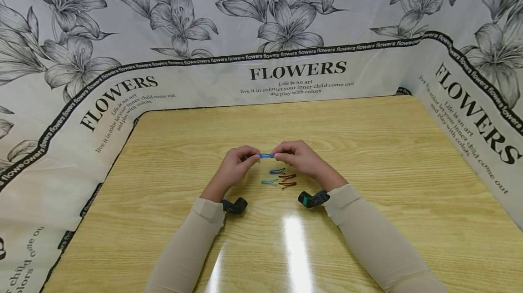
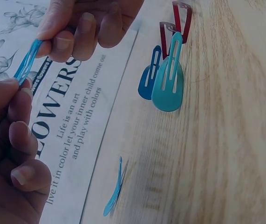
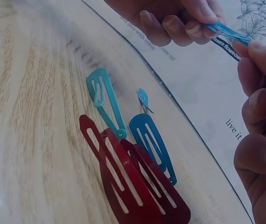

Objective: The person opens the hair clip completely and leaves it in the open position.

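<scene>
Held clip (image 1: 267,156): while both hands pinch it by its ends, it hangs above the table between them, its long axis running left to right and nearly level in the head view; fingertips cover both ends, so which one is the broad end I cannot tell
Left hand (image 1: 234,166): thumb and forefinger grip the clip's left end, the other fingers loosely bent
Right hand (image 1: 303,159): thumb and forefinger grip the right end, the other fingers bent
Blue clip (image 2: 144,91): on the table, just nearer the person than the held one, long axis roughly left to right, rounded broad end to the left
Teal clip (image 2: 167,100): nearer still, also lengthwise left to right, broad end leftward
Red clips (image 3: 153,210): two, to the right of the teal one, near each other, broad ends to the right
Small blue clip (image 2: 112,203): on the table, apart from that group, mostly lost behind the left hand in the head view
Wrists: dark cameras (image 1: 313,199) at beige sleeves (image 1: 380,238)
Table (image 1: 184,147): pale wood grain, glare streaks near the person
Cloth (image 1: 204,88): white, printed with lilies and "FLOWERS", behind and at both sides
</scene>
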`<state>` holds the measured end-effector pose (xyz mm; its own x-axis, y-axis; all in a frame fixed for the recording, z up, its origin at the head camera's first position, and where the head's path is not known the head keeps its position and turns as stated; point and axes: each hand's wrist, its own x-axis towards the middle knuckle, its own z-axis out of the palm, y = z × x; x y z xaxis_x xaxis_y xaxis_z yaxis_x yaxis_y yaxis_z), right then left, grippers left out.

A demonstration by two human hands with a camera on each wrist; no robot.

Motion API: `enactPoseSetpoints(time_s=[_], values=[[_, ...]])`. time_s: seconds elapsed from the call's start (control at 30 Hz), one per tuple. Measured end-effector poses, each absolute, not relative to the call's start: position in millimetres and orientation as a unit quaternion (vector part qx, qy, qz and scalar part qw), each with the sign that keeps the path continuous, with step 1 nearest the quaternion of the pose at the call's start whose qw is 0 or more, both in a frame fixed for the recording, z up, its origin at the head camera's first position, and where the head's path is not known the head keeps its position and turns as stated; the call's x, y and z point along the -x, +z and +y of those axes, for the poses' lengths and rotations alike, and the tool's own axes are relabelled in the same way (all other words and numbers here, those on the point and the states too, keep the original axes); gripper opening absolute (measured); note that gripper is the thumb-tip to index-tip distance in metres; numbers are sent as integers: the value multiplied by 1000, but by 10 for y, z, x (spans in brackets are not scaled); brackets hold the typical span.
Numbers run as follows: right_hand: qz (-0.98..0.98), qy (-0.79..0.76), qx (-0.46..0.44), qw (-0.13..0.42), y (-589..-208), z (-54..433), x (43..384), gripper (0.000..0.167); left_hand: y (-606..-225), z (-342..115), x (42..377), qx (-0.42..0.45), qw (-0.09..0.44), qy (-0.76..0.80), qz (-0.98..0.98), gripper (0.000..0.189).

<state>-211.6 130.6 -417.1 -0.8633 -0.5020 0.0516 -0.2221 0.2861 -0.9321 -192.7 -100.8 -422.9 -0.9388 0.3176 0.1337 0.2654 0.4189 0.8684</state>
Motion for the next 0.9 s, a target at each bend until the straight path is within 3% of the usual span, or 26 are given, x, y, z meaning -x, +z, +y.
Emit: enactPoseSetpoints(time_s=[0.9], values=[[777,-567,241,131,-4192,1321,2129,20,-4238,-1029,1935,-187,33,524,830,17]])
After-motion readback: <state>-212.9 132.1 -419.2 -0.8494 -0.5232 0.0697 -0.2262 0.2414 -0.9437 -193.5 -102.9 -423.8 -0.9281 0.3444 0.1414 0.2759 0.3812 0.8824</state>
